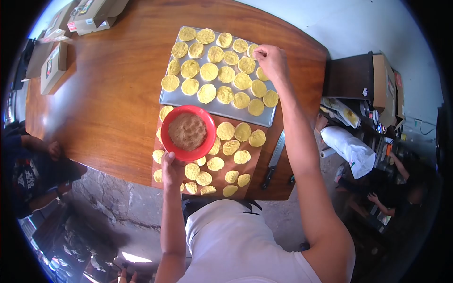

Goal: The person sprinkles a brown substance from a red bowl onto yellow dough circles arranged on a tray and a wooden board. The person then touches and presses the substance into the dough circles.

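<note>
My left hand (172,169) holds a red bowl (211,137) by its near rim. Brown powder (188,132) fills the bowl. My right hand (271,57) is over the far right corner of a metal tray (169,98), its fingers pinched together beside a yellow round (253,51); what they hold, if anything, is too small to make out. Rows of yellow rounds (209,71) lie on the tray. Nearer me, more yellow rounds (215,163) lie on a reddish-brown board (252,162), partly hidden by the bowl.
A knife (274,158) with a black handle lies right of the board on the wooden table (108,113). Cardboard boxes (54,68) stand at the far left. A person (35,170) is at the left edge, others at the lower right. A dark box (351,78) is at right.
</note>
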Demonstrator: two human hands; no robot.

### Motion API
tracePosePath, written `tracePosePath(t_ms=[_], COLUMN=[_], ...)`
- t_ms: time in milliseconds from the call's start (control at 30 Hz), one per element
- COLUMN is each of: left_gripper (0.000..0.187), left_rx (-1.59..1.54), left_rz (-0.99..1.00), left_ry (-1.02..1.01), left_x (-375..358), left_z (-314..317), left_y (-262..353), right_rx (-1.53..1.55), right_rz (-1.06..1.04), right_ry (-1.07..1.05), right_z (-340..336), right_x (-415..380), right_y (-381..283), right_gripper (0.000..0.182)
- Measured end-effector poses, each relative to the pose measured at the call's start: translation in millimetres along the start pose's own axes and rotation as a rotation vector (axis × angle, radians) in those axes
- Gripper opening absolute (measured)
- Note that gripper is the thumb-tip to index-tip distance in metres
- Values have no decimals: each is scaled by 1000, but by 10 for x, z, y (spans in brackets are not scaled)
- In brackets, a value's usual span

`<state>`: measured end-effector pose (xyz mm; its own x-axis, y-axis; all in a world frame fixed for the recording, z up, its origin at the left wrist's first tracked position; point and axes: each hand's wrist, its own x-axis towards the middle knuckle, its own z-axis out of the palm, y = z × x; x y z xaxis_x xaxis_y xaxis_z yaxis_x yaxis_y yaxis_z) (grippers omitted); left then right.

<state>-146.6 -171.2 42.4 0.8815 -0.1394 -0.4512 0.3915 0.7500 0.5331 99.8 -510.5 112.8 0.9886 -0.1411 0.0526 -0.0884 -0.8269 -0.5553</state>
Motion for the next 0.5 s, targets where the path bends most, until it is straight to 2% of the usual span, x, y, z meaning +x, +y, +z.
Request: tracePosePath(t_ms=[67,133,200,333,400,500], left_gripper=[60,56,47,41,40,43], left_rx=[-18,16,-26,-50,-66,-12], left_rz=[-18,58,25,27,5,-2], left_ry=[-14,19,26,7,3,-20], left_x=[70,134,226,335,368,369], left_z=[69,314,250,492,564,733], left_y=[20,-11,-123,-212,-249,-240], right_rx=[15,128,241,366,115,-23], right_rz=[-37,5,-55,-209,-463,-473], right_ry=[10,-60,-112,-379,-311,-325], right_z=[-52,-205,-238,-84,64,183], right_x=[-63,-281,-615,-1204,-1346,-1505], right_y=[-121,-352,-636,-878,-807,-806], right_gripper=[12,12,12,8,4,3])
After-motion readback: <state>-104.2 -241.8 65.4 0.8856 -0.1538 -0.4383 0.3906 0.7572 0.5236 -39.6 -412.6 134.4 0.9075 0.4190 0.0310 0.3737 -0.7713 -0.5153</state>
